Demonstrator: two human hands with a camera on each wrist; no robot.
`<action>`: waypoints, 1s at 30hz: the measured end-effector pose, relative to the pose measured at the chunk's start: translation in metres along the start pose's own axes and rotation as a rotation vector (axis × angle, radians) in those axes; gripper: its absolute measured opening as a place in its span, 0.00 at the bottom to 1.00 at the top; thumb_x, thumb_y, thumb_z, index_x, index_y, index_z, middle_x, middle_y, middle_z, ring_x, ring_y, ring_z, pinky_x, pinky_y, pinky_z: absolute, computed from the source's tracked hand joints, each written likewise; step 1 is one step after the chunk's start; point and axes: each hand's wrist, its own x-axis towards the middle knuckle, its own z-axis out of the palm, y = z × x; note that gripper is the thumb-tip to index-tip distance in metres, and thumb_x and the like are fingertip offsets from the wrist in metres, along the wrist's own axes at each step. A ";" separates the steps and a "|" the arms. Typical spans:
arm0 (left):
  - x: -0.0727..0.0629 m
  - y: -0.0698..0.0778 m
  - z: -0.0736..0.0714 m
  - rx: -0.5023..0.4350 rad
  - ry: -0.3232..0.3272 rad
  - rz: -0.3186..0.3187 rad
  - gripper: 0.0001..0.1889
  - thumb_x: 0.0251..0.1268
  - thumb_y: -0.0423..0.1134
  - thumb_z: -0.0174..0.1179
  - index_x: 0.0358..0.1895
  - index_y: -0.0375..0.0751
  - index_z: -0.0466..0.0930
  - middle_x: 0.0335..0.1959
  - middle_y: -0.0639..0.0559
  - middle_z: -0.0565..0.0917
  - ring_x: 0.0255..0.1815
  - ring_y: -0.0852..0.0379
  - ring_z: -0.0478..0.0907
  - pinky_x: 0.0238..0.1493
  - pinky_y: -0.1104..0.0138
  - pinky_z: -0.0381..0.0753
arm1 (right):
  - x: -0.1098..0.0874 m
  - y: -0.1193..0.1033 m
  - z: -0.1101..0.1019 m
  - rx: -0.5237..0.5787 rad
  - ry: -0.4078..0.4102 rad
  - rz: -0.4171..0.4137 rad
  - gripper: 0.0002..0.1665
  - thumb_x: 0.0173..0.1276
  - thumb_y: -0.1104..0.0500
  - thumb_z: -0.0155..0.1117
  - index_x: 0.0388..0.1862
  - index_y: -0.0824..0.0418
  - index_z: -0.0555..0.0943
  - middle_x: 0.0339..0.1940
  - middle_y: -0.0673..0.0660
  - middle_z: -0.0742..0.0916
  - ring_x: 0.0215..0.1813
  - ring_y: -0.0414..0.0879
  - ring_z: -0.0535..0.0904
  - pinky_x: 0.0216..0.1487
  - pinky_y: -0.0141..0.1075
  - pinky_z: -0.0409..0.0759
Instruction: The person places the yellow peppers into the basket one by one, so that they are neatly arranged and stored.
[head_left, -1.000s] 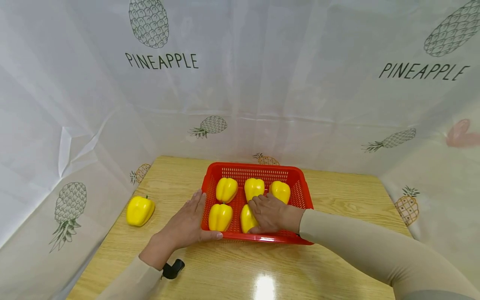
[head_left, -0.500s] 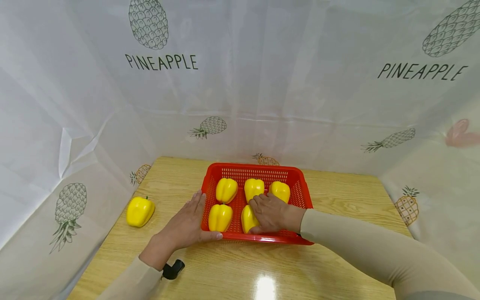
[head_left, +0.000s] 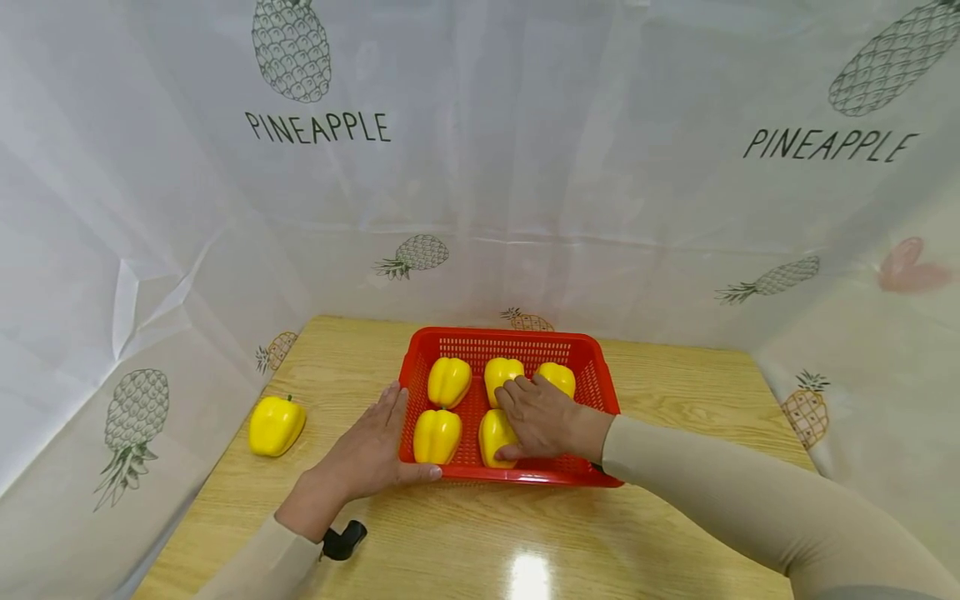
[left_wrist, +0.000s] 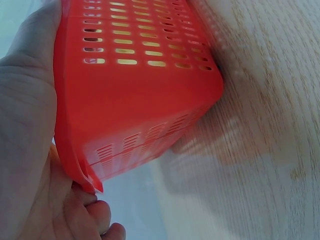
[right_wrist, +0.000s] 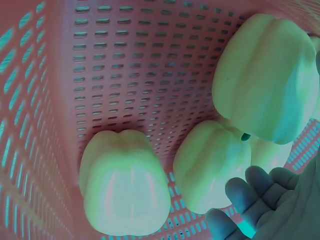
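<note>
In the head view, a red perforated plastic basket (head_left: 517, 477) stands on the wooden table, holding several yellow bell peppers. My left hand (head_left: 363, 450) rests on its near left corner, fingers along the left rim and thumb along the front one. Inside the basket, my right hand (head_left: 546, 419) is over the front middle bell pepper (head_left: 493, 437) and partly hides it. The right wrist view shows relaxed fingers (right_wrist: 245, 196) beside that pepper (right_wrist: 265, 80). Behind the hand sit a back middle bell pepper (head_left: 501, 375) and a back right one (head_left: 557, 377).
Left in the basket are a front bell pepper (head_left: 437, 435) and a back one (head_left: 449, 382). Another yellow bell pepper (head_left: 276, 425) lies on the table (head_left: 442, 533) to the left. A white pineapple-print sheet (head_left: 510, 183) encloses the back and sides.
My right hand has shifted slightly up and away from the front rim, and more of the front middle bell pepper shows. The left hand stays on the basket corner.
</note>
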 end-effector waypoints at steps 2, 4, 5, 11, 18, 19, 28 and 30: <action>0.000 0.000 0.000 0.000 -0.001 0.001 0.72 0.53 0.83 0.62 0.85 0.28 0.45 0.87 0.31 0.45 0.87 0.34 0.47 0.83 0.42 0.57 | -0.001 0.001 0.000 -0.003 0.021 0.000 0.57 0.68 0.14 0.46 0.70 0.60 0.70 0.53 0.56 0.80 0.54 0.52 0.76 0.58 0.46 0.79; 0.000 0.000 0.000 0.003 -0.001 0.003 0.72 0.53 0.83 0.62 0.85 0.28 0.45 0.87 0.31 0.45 0.87 0.33 0.47 0.83 0.42 0.57 | -0.002 0.002 -0.001 -0.013 0.034 -0.001 0.57 0.68 0.14 0.46 0.70 0.60 0.70 0.53 0.56 0.79 0.54 0.52 0.76 0.56 0.45 0.79; 0.000 0.000 0.000 0.002 -0.001 0.004 0.72 0.53 0.83 0.62 0.85 0.28 0.45 0.87 0.31 0.45 0.87 0.33 0.47 0.83 0.41 0.57 | -0.002 0.003 -0.001 -0.016 0.037 -0.002 0.57 0.68 0.14 0.46 0.70 0.60 0.69 0.53 0.57 0.79 0.54 0.52 0.76 0.55 0.44 0.79; -0.001 0.001 -0.001 -0.005 0.003 0.011 0.72 0.53 0.82 0.62 0.84 0.27 0.46 0.87 0.30 0.45 0.87 0.32 0.48 0.83 0.40 0.57 | -0.004 0.006 -0.005 -0.033 0.027 0.009 0.59 0.69 0.14 0.43 0.75 0.60 0.67 0.58 0.57 0.79 0.56 0.52 0.76 0.56 0.44 0.79; -0.002 0.003 -0.003 0.011 -0.002 0.014 0.72 0.54 0.83 0.61 0.84 0.27 0.46 0.87 0.30 0.46 0.87 0.33 0.49 0.83 0.41 0.57 | -0.009 0.011 -0.011 -0.029 -0.011 0.040 0.62 0.69 0.14 0.43 0.80 0.61 0.64 0.68 0.59 0.78 0.63 0.53 0.75 0.64 0.47 0.78; -0.002 0.003 -0.003 0.012 -0.004 0.014 0.72 0.54 0.83 0.61 0.84 0.27 0.46 0.87 0.30 0.46 0.87 0.33 0.49 0.83 0.41 0.57 | -0.010 0.013 -0.012 -0.021 -0.018 0.047 0.62 0.69 0.15 0.44 0.81 0.61 0.63 0.70 0.59 0.77 0.65 0.53 0.75 0.67 0.48 0.78; -0.001 0.002 -0.004 0.010 -0.018 -0.006 0.72 0.53 0.83 0.61 0.85 0.28 0.45 0.87 0.31 0.44 0.87 0.31 0.47 0.83 0.40 0.56 | -0.026 0.028 -0.026 0.059 -0.030 0.104 0.63 0.70 0.19 0.51 0.84 0.65 0.61 0.78 0.63 0.74 0.76 0.59 0.71 0.76 0.55 0.72; 0.000 0.001 -0.004 0.012 -0.016 -0.004 0.73 0.53 0.83 0.61 0.84 0.28 0.45 0.87 0.30 0.45 0.87 0.31 0.47 0.83 0.40 0.56 | -0.033 0.033 -0.027 0.077 -0.012 0.117 0.62 0.71 0.20 0.54 0.83 0.66 0.61 0.77 0.64 0.74 0.76 0.61 0.71 0.75 0.56 0.73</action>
